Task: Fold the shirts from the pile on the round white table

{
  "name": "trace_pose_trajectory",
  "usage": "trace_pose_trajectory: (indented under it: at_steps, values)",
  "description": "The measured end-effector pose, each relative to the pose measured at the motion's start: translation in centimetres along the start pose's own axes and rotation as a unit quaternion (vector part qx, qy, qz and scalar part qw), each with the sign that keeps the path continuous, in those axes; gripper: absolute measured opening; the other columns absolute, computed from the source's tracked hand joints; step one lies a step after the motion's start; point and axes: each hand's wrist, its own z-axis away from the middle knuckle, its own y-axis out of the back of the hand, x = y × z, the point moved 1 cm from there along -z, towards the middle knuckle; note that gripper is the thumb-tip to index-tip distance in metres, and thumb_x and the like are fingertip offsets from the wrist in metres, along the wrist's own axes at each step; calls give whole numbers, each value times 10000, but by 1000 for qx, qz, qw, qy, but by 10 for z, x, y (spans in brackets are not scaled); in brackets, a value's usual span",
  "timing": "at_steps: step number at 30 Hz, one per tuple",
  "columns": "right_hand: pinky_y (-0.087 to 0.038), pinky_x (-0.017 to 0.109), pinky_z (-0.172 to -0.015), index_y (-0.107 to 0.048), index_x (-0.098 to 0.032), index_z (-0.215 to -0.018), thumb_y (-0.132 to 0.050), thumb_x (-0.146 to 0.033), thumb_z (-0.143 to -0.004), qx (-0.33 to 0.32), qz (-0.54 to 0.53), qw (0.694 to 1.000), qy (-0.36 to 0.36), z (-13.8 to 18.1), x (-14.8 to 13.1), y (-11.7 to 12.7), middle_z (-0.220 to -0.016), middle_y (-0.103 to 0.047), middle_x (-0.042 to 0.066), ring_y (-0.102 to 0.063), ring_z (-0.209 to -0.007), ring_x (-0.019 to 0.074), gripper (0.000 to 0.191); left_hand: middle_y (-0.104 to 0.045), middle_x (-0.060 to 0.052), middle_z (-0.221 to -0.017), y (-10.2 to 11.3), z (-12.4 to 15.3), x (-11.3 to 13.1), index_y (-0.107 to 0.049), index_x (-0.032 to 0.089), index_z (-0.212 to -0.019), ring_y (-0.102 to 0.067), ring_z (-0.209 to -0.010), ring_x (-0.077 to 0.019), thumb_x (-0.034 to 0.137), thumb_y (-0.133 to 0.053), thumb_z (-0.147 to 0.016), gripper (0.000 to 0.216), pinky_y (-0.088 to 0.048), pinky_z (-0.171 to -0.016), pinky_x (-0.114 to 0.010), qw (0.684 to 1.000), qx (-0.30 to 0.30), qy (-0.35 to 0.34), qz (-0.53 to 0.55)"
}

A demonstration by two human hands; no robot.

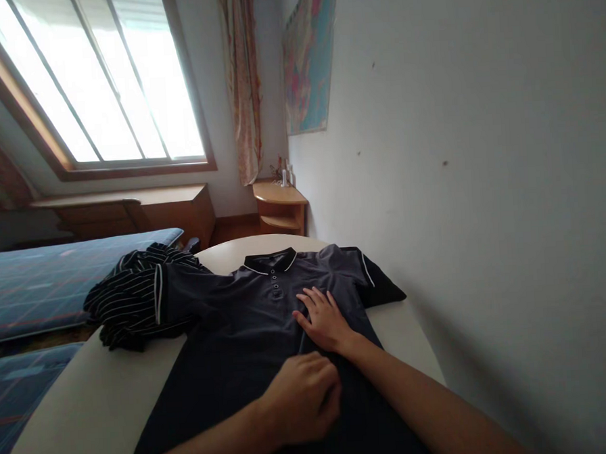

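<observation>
A dark grey polo shirt [237,318] with a white-edged collar lies face up and spread out on a round white table [99,400]. My right hand [324,319] rests flat on the shirt's chest, just right of the button placket, fingers stretched out. My left hand [304,396] sits lower on the shirt front with its fingers curled in, pinching a fold of the fabric.
A black garment with thin white stripes [128,297] lies bunched at the table's left, under the polo's sleeve. A bed with blue covers [42,281] stands left of the table. A white wall runs close along the right. A wooden corner shelf [280,204] stands behind.
</observation>
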Motion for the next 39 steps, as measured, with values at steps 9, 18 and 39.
trace_pose_trajectory:
  at_steps: [9,18,39]
  values:
    - [-183,454,-1182,-541,-208,-1375,-319,-482,-1014,17,11,1000,13,-27,-2,15,-1457,-520,97,-364,-1409,237,504,-305,-171,-1587,61,-17,-164,-388,194,-1488,-323,-1441,-361,498,-403,-982,591,-295,-1143,-507,905,46,387,-172]
    - [-44,587,-1185,-310,-250,-1551,-237,-673,-961,-75,15,995,-68,-98,2,-11,-1642,-187,60,-94,-1506,350,730,-196,-142,-1632,55,-19,-221,-343,257,-1532,-148,-1484,-422,564,-358,-977,635,-191,-1155,-585,897,15,413,-159]
    - [-77,519,-1199,-486,-261,-1452,-140,-629,-999,2,-29,998,-53,-78,1,-13,-1569,-381,43,-236,-1478,267,678,-497,-74,-1481,59,-1,-221,-567,172,-1345,-394,-1414,-213,317,-375,-979,438,-320,-1188,-388,941,137,264,-161]
